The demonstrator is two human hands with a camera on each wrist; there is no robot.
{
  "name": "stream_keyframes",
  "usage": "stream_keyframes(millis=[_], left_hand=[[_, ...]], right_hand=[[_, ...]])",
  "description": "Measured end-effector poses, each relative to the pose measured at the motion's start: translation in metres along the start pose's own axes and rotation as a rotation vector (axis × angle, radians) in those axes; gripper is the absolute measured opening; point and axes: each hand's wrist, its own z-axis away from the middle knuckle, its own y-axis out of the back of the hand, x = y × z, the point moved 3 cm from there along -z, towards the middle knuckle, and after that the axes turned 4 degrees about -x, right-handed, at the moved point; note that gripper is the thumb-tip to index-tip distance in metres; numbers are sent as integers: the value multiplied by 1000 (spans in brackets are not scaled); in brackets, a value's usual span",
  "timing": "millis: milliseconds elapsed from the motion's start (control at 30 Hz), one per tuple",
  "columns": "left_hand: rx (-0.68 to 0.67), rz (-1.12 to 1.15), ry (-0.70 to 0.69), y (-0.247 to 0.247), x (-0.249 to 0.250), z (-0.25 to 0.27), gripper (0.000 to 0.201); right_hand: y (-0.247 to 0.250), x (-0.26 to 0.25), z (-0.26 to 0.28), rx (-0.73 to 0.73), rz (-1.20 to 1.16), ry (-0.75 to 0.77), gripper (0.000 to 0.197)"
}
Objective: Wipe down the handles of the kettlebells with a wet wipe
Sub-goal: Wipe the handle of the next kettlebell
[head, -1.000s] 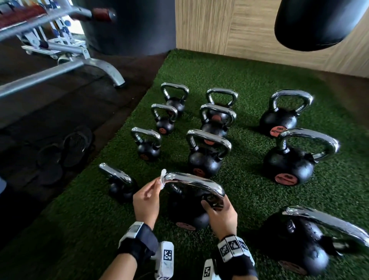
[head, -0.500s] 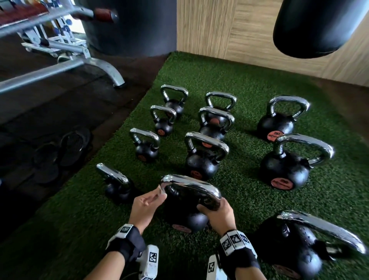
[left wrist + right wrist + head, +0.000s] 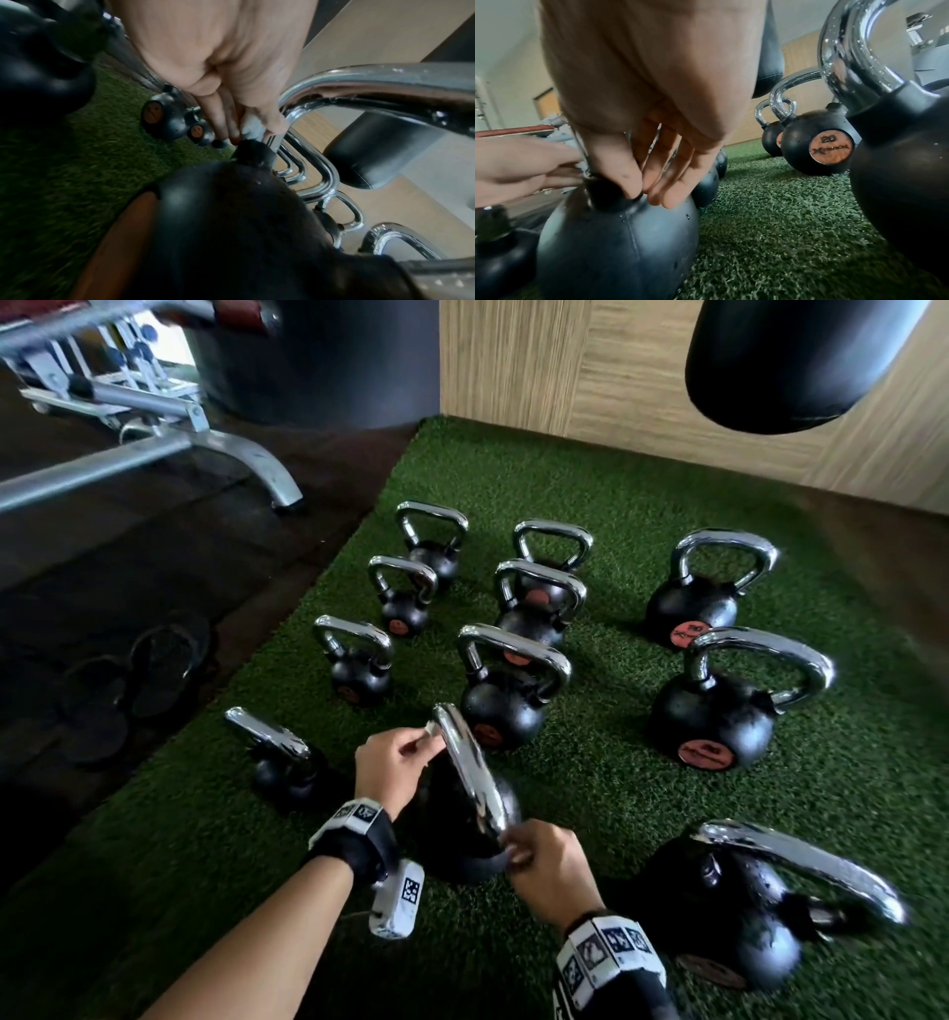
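Observation:
A black kettlebell [image 3: 464, 845] stands on the turf right in front of me, and its chrome handle [image 3: 470, 773] runs away from me. My left hand [image 3: 398, 765] pinches a white wet wipe [image 3: 431, 730] against the far end of that handle. In the left wrist view the wipe [image 3: 250, 124] sits on the handle's leg just above the ball. My right hand [image 3: 544, 865] grips the near end of the handle. In the right wrist view its thumb and fingers [image 3: 639, 194] close round the leg where it meets the ball [image 3: 618, 243].
Several more chrome-handled kettlebells stand in rows on the green turf [image 3: 616, 793]. A big one [image 3: 744, 922] is close on my right and a small one [image 3: 285, 773] on my left. A punching bag [image 3: 791, 361] hangs above, and a bench frame [image 3: 154, 449] and sandals [image 3: 133, 680] are on the dark floor.
The near kettlebell has turned: its handle lay crosswise and now points away from me. My left hand with the wipe is at the far end, and my right hand is at the near end.

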Motion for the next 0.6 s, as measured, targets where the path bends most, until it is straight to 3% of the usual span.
stream_keyframes(millis=[100, 200, 300, 400, 500, 600], left_hand=[[-111, -73, -21, -8, 19, -17, 12], [-260, -143, -45, -10, 32, -27, 32], [-390, -110, -60, -4, 28, -37, 27], [-557, 38, -18, -4, 15, -40, 20], [-513, 13, -79, -6, 11, -37, 18], [-465, -20, -115, -6, 17, -42, 12]], right_hand=[[-18, -13, 3, -102, 5, 9, 32], [-27, -22, -9, -153, -2, 7, 21], [-15, -25, -32, -146, -24, 9, 20], [-8, -27, -57, 49, -44, -10, 36], [-35, -22, -67, -113, -39, -245, 83], [-57, -12, -70, -195, -126, -327, 91]])
